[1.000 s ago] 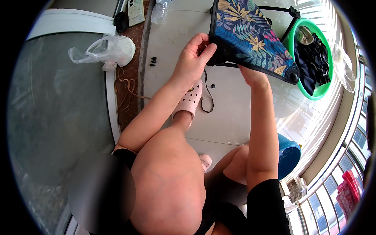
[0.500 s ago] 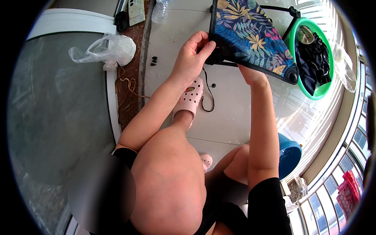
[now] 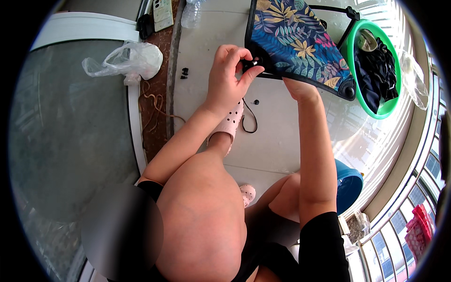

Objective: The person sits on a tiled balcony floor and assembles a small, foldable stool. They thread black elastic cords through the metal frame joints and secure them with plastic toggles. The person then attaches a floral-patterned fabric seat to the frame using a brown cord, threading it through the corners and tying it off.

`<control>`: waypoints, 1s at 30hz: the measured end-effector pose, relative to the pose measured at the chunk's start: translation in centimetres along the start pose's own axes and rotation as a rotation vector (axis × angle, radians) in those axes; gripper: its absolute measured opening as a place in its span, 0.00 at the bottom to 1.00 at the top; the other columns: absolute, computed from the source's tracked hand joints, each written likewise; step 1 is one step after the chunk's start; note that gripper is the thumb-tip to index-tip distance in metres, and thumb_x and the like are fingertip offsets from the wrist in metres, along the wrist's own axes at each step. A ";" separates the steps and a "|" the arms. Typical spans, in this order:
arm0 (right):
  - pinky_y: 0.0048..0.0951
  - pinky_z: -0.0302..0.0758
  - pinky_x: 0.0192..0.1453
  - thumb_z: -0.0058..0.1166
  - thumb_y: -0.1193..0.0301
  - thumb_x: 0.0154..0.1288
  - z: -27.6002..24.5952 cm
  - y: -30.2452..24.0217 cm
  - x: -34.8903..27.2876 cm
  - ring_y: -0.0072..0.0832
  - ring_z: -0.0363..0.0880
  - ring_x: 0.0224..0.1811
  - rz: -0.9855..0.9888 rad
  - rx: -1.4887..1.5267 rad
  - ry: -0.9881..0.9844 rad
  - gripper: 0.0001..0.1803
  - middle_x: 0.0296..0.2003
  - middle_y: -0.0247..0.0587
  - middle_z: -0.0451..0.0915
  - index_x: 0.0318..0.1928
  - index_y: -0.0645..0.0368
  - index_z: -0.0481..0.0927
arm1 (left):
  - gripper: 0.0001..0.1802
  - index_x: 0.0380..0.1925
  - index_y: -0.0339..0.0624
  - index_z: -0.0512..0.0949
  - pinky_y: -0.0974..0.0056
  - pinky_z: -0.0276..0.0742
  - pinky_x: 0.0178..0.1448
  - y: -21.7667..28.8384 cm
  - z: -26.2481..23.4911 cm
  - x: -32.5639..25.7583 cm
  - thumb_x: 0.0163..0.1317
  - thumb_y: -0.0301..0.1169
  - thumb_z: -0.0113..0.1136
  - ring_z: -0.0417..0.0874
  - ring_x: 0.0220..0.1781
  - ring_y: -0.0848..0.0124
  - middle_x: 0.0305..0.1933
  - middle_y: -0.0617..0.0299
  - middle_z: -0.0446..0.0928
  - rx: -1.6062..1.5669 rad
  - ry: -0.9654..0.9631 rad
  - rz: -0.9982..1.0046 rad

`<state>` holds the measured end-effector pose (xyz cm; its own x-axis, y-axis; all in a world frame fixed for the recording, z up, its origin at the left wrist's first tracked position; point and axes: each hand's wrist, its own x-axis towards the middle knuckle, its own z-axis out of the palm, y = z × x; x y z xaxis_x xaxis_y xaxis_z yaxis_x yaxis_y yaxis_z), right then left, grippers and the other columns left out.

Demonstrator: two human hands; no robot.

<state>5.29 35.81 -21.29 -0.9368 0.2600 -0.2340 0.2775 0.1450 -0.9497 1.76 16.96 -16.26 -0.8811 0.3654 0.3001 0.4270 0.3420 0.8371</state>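
A pale tiled floor (image 3: 282, 141) fills the middle of the view, sunlit toward the right, where a curved run of window frames (image 3: 418, 188) bends along the rim. To the left lies a grey, glassy surface (image 3: 70, 141) edged by a white frame. The person squats on the floor in pink perforated clogs (image 3: 229, 124). A leaf-patterned fabric panel (image 3: 300, 44) on a black frame is held tilted above the floor, just beside a green basin (image 3: 392, 105) of dark clothes. A blue bucket (image 3: 348, 185) stands near the right knee. A crumpled white plastic bag (image 3: 129, 61) rests at the left. The left hand (image 3: 228, 77) is closed, pinching a small black fastener (image 3: 249, 63) at the panel's lower corner. The right hand (image 3: 297, 87) grips the panel's lower edge from beneath. A thin black cord (image 3: 251, 120) and small black parts (image 3: 184, 73) lie on the tiles.
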 end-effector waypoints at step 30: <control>0.46 0.71 0.48 0.56 0.74 0.61 2.0 2.5 -3.2 0.52 0.75 0.43 -0.403 -0.548 0.610 0.12 0.38 0.51 0.78 0.44 0.66 0.75 | 0.08 0.44 0.37 0.74 0.68 0.75 0.49 -7.8 0.1 -7.9 0.74 0.27 0.46 0.76 0.42 0.74 0.54 0.60 0.70 -0.440 -0.504 -0.499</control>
<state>8.50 33.43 -23.33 -0.7530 0.5283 0.3922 0.1618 0.7265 -0.6678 5.44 11.51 -25.25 -0.7045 0.6403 -0.3062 -0.1999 0.2349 0.9512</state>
